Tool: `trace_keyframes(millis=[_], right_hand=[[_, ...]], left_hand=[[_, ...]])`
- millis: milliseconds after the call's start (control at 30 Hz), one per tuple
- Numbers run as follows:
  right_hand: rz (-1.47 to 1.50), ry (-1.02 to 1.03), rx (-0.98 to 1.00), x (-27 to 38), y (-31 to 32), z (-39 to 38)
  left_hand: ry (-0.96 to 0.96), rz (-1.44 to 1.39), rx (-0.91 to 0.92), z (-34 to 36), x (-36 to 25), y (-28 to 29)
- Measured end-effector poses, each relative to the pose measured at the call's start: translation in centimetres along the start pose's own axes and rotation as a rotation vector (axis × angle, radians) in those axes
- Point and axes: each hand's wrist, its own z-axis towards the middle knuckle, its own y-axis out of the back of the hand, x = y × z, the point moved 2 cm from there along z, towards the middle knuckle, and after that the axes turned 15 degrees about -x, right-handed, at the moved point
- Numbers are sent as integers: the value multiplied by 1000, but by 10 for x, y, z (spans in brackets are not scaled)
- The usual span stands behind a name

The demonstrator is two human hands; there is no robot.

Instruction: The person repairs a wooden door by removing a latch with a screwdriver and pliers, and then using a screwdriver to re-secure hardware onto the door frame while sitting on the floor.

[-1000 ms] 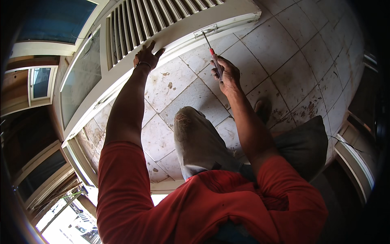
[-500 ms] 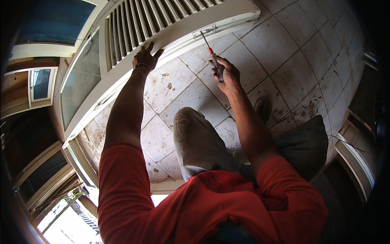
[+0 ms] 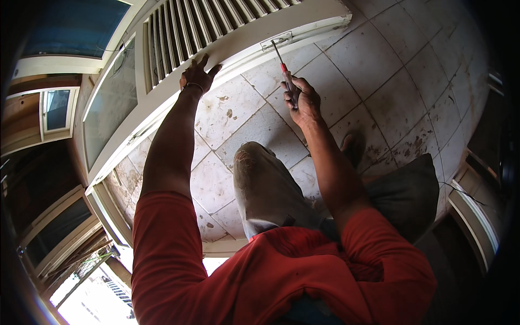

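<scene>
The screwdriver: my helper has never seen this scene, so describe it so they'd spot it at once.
Find the white slatted panel across the top, then the small metal plate on its near edge. Just below, the right hand grips the screwdriver, its thin shaft pointing up at that plate. Its bright red collar sets it apart from the pale panel and plate.

Left arm [image 3: 169, 143]: stretches way out ahead, pretty much straight
Left hand [image 3: 196, 78]: splays out, back side up, with thumb [image 3: 215, 70] poking right
Right arm [image 3: 339, 168]: angles forward and inward, kinda bent
Right hand [image 3: 304, 103]: curls into a snug grip
</scene>
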Motion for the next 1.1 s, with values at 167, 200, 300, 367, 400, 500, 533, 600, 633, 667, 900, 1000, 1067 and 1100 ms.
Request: trace_keyframes(millis=[167, 200, 300, 367, 400, 500, 533, 600, 633, 667, 900, 1000, 1067, 1100], right_hand=[[-26, -6, -36, 0, 6, 2], [-31, -20, -26, 2, 6, 1], [-26, -13, -14, 3, 5, 2], [-24, -13, -11, 2, 4, 3], [-24, -15, -7, 2, 4, 3], [-10, -32, -9, 2, 4, 2], [-9, -32, -10, 4, 4, 2], [65, -137, 86, 7, 1, -1], [65, -138, 85, 7, 0, -3], [-122, -7, 14, 11, -5, -10], [60, -165, 128, 15, -8, -5], [6, -43, 51, 13, -2, -1], [48, -45, 50, 13, -3, -4], [-104, 77, -31, 15, -6, -11]], left_hand=[[5, 4, 23, -1, 0, 1], [2, 15, 15, -2, -1, 2], [5, 8, 18, 0, -1, 1], [-2, -1, 9, 1, 1, -1], [-8, -9, 1, 1, 2, -3], [-9, -17, -8, 1, 3, -5], [-10, -17, -8, 1, 3, -5], [-6, -9, 5, 2, 2, -5], [-6, -9, 6, 1, 2, -5], [-5, -13, 4, 1, 2, -5], [-22, 0, -47, -1, 2, -3], [9, -12, -7, -2, -1, -1], [15, -18, 2, -3, -6, 0], [25, -20, 9, -3, -4, 0]])
